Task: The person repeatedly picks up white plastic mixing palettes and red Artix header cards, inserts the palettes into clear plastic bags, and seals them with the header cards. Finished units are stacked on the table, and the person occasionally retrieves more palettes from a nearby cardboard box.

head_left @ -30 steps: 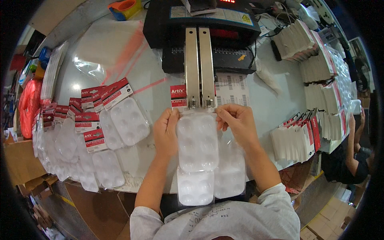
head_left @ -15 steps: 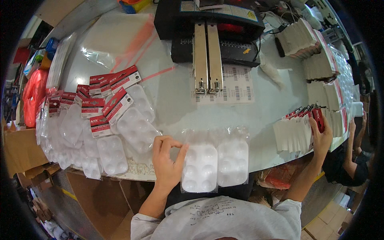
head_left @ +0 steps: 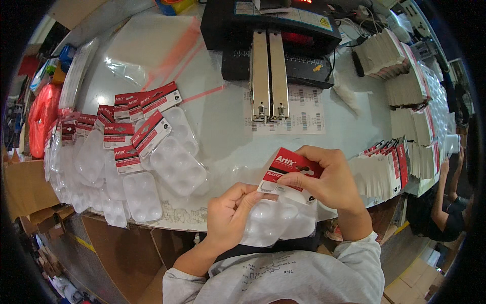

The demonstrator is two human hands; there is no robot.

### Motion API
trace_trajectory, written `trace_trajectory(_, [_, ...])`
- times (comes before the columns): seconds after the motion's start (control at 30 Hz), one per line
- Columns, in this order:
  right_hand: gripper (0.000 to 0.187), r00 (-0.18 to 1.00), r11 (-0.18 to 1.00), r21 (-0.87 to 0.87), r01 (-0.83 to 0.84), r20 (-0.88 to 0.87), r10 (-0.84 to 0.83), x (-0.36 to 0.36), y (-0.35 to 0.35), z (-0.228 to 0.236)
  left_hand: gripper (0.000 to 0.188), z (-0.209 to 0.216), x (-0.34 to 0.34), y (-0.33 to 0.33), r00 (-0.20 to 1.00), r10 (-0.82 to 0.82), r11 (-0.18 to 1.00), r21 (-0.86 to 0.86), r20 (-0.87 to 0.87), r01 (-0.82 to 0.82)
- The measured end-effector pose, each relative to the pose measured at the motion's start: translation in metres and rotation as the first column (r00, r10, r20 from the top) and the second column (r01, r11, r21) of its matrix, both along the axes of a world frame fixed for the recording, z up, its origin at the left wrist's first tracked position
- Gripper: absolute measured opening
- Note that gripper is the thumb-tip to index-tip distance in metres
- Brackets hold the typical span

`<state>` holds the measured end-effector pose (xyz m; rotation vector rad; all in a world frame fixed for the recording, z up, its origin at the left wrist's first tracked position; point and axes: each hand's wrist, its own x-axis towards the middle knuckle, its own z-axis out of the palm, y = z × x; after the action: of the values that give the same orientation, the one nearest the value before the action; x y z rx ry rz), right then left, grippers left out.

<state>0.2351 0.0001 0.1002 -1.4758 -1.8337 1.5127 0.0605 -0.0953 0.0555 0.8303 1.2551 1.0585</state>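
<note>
My left hand (head_left: 230, 210) grips the near edge of a clear plastic blister tray (head_left: 276, 223) held over the table's front edge. My right hand (head_left: 329, 180) pinches a red and white header card (head_left: 288, 169) and holds it against the top of that tray. A second clear tray lies under the first, partly hidden by my hands. Just right of my right hand stands a row of more red and white cards (head_left: 382, 169).
A pile of finished trays with red cards (head_left: 134, 152) covers the table's left side. A black sealing machine with two metal bars (head_left: 268, 71) stands at the back centre. Stacks of folded cards (head_left: 410, 96) line the right. Another person's arm (head_left: 448, 202) is at the far right.
My right hand came back from the card row at the right with a red card and set it on the tray. The trays shifted right, and my left hand moved with them.
</note>
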Motion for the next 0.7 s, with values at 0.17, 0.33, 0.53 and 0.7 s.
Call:
trace_trajectory(0.17, [0.024, 1.000, 0.999, -0.031, 0.006, -0.030, -0.007, 0.001, 0.002, 0.004, 0.017, -0.005, 0.001, 0.001, 0.992, -0.006, 1.000, 0.008, -0.123, 0.007])
trace_trajectory(0.33, [0.026, 0.993, 0.988, 0.106, -0.115, 0.019, 0.114, -0.004, 0.000, -0.002, 0.017, -0.002, 0.005, 0.000, 0.960, 0.042, 0.995, 0.097, -0.277, -0.016])
trace_trajectory(0.53, [0.024, 0.995, 0.995, 0.080, 0.060, -0.079, -0.054, 0.016, 0.000, -0.011, 0.021, -0.002, 0.004, 0.005, 0.925, 0.215, 0.971, 0.172, -0.314, -0.168])
trace_trajectory(0.7, [0.015, 0.978, 0.907, -0.420, -0.029, -0.199, -0.061, 0.034, -0.009, -0.027, 0.028, -0.009, 0.000, 0.008, 0.921, 0.295, 0.952, 0.154, -0.254, -0.263])
